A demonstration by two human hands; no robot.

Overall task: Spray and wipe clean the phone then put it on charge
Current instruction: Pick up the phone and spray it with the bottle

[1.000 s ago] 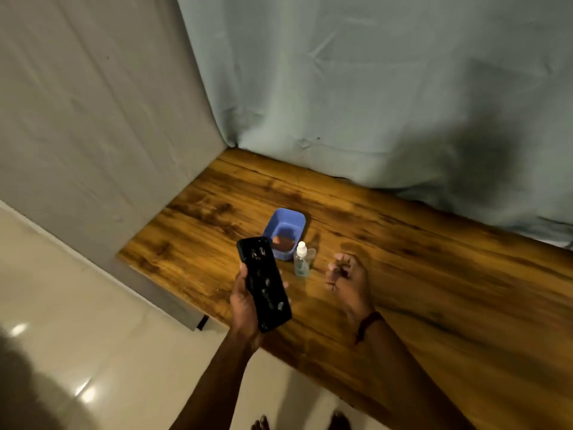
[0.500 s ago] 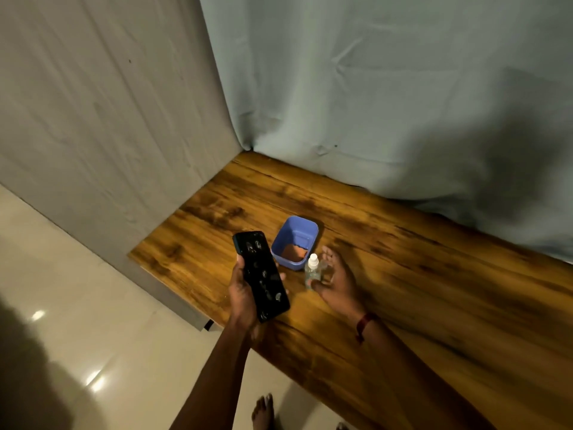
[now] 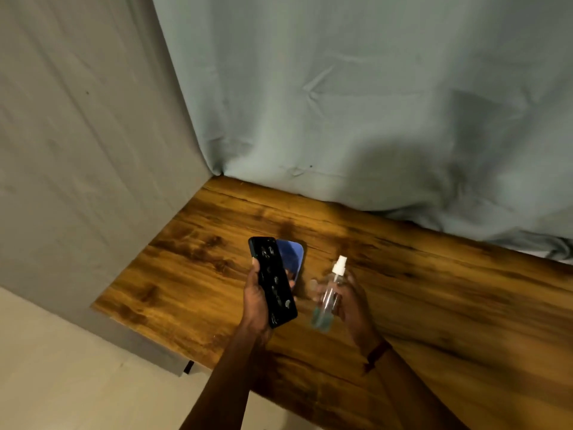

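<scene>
Head camera, and we're at the spraying step: the left hand (image 3: 257, 302) grips the phone (image 3: 274, 282) from below, thumb on its left edge and fingers (image 3: 291, 282) curled round the right edge, holding it clear above the tabletop (image 3: 434, 290) near the front left corner. The screen faces up at us, black and dotted with pale smudges. Its long axis runs from the near end, down by the palm, up and slightly left to the far end, which points towards the back drape (image 3: 372, 103) and overlaps a blue tub (image 3: 293, 256) sitting behind it. Just beside it, apart from it, the right hand (image 3: 350, 302) wraps its fingers (image 3: 348, 282) round a clear spray bottle (image 3: 330, 293), lifted off the wood. The bottle leans, white pump head up and away, bluish liquid pooled at the low end near the wrist; it's blurred, so which way the nozzle faces I cannot tell. A dark band (image 3: 378, 352) sits on that wrist. To do this well, I'd say turn the nozzle at the glass, get a forefinger on the pump, hold the bottle off the screen and give a light mist across the smudges, not a soaking, with the phone tilted so nothing runs towards the ports at the near end. Wiping and charging are both ahead, and no charger shows.
</scene>
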